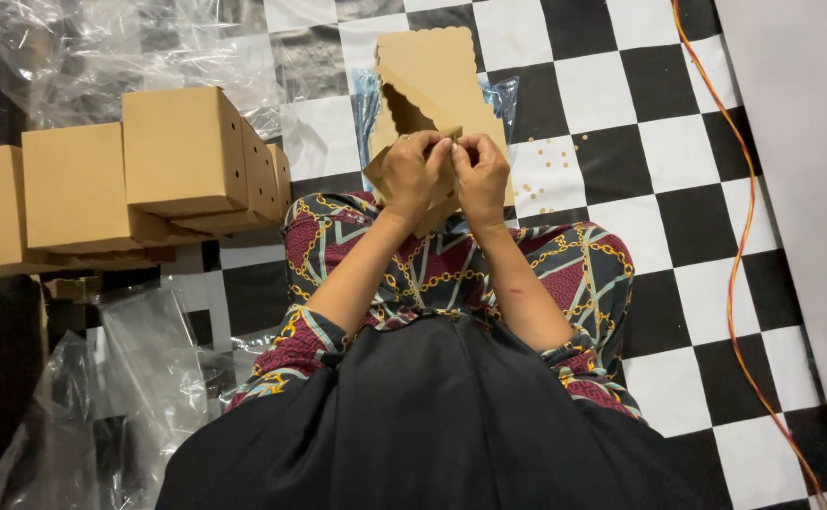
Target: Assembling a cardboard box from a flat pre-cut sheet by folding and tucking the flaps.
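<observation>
I sit on a black-and-white checkered floor [612, 113] with my knees up. A flat brown cardboard box blank [432, 80] with scalloped edges stands tilted in front of me. My left hand [412, 172] and my right hand [480, 175] are pressed close together at its lower middle. Both pinch a small cardboard flap between thumb and fingers. The lower part of the blank is hidden behind my hands. Under the blank lies a clear plastic bag [503, 94].
Several folded brown boxes [182, 151] with small round holes are stacked at the left. Crumpled clear plastic [102, 57] lies behind them and at the lower left. An orange cable [739, 255] runs down the right side beside a white sheet [810, 189]. Small cardboard dots [546, 165] lie scattered.
</observation>
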